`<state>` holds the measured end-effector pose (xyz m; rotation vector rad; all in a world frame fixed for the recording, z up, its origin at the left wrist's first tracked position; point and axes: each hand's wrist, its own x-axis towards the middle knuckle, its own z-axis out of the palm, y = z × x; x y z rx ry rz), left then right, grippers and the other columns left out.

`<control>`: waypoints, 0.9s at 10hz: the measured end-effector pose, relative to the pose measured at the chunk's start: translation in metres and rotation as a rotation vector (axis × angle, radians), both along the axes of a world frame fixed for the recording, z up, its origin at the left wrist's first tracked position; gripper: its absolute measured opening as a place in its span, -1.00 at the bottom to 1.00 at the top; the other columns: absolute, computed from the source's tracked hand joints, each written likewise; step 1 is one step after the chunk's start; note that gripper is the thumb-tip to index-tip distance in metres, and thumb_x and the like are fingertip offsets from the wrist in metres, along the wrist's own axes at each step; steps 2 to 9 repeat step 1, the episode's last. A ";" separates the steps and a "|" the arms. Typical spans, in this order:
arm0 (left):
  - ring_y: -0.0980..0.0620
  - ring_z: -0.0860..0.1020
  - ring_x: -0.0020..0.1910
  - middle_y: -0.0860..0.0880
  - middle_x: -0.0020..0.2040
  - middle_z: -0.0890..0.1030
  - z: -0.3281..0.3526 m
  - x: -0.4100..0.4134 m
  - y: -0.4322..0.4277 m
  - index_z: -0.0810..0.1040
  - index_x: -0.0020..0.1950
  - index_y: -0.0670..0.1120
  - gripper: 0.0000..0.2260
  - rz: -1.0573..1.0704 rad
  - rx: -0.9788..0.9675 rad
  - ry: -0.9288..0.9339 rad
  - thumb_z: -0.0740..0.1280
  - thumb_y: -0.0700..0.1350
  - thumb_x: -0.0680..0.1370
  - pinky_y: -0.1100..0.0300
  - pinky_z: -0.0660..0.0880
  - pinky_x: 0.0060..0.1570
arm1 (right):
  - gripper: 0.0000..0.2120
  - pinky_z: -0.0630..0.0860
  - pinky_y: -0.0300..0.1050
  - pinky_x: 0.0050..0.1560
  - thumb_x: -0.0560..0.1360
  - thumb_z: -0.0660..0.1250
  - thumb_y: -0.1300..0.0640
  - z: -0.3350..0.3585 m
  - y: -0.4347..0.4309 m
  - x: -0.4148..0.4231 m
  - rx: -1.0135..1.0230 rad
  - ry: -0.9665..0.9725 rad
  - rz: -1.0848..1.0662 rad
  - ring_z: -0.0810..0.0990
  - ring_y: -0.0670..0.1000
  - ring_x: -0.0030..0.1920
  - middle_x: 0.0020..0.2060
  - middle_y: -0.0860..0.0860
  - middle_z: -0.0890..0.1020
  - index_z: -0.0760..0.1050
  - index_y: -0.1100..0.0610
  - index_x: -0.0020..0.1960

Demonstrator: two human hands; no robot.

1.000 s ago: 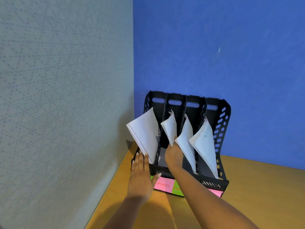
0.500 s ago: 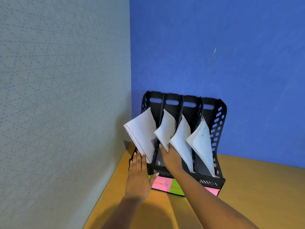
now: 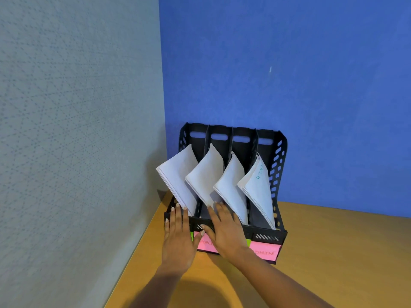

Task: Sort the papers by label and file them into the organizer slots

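I see papers [image 3: 206, 176] standing in all four slots of the black organizer [image 3: 278, 161] on the desk [image 3: 333, 252]. My left hand [image 3: 178, 238] and right hand [image 3: 224, 232] lie flat on its front edge, fingers spread, holding nothing. I think the filing is nearly done.

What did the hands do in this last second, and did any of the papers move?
The right hand let go of the second stack it had been pushing into its slot and drew back down onto the organizer front edge, open. That stack now sits lower and flatter, in line with the others. The left hand stayed flat on the front left corner; the other three stacks did not move.
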<state>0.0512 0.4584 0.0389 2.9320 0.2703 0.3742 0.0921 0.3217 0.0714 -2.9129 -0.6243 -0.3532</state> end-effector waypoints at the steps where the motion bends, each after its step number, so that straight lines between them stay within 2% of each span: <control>1: -0.01 -0.02 0.54 -0.11 0.45 0.30 -0.012 -0.006 -0.008 0.14 0.48 -0.15 -0.35 -0.028 -0.015 -0.132 -0.22 0.26 0.58 0.11 -0.13 0.43 | -0.33 0.59 -0.04 0.01 0.59 -0.31 -0.14 -0.012 -0.011 -0.009 -0.054 -0.132 0.035 0.63 -0.02 0.12 0.09 -0.03 0.66 0.56 -0.01 0.17; 9: -0.01 -0.02 0.54 -0.11 0.45 0.30 -0.012 -0.006 -0.008 0.14 0.48 -0.15 -0.35 -0.028 -0.015 -0.132 -0.22 0.26 0.58 0.11 -0.13 0.43 | -0.33 0.59 -0.04 0.01 0.59 -0.31 -0.14 -0.012 -0.011 -0.009 -0.054 -0.132 0.035 0.63 -0.02 0.12 0.09 -0.03 0.66 0.56 -0.01 0.17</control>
